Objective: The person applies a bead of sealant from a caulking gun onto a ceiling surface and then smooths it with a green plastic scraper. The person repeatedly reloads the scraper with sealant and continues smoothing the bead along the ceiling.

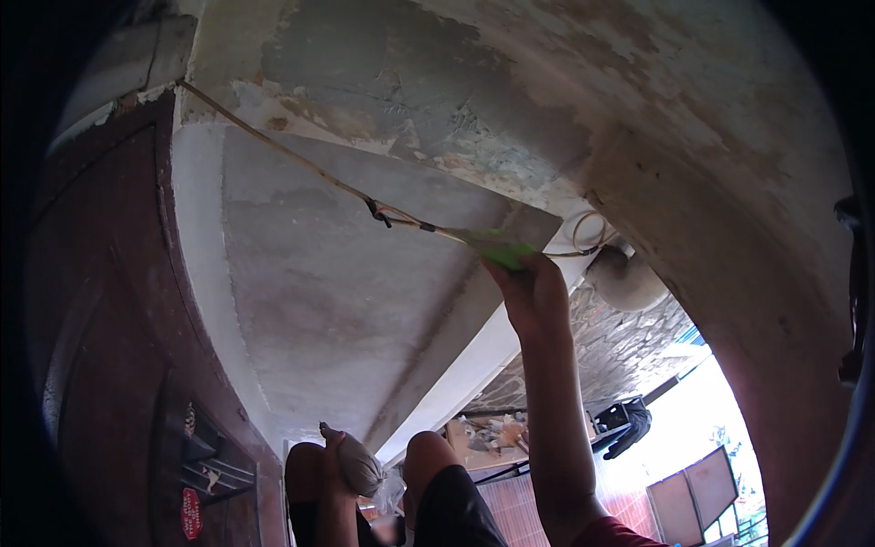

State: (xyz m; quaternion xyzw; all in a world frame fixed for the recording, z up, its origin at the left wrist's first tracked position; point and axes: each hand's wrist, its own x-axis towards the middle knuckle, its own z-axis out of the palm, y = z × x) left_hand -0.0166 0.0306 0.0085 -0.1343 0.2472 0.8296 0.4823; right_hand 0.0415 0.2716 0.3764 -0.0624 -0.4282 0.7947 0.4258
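Note:
My right hand (533, 287) is raised overhead, its fingers closed on a green flat spreader (501, 251). The blade of the spreader lies at the ceiling, close to a thin yellowish cable. Low in the picture, between my knees, my left hand (336, 469) grips a clear plastic bag of grey paste (359, 467). The bag's loose, clear end hangs out beside the hand. Patchy grey and peeling plaster (392, 73) covers the surface around the spreader.
The cable (301, 159) runs across the ceiling from the upper left, with a dark clip on it. A dark brown wooden door (109, 273) stands at the left. A rounded pale fixture (629, 278) sits beyond my right hand. Cluttered shelving (492, 438) and bright daylight show at the lower right.

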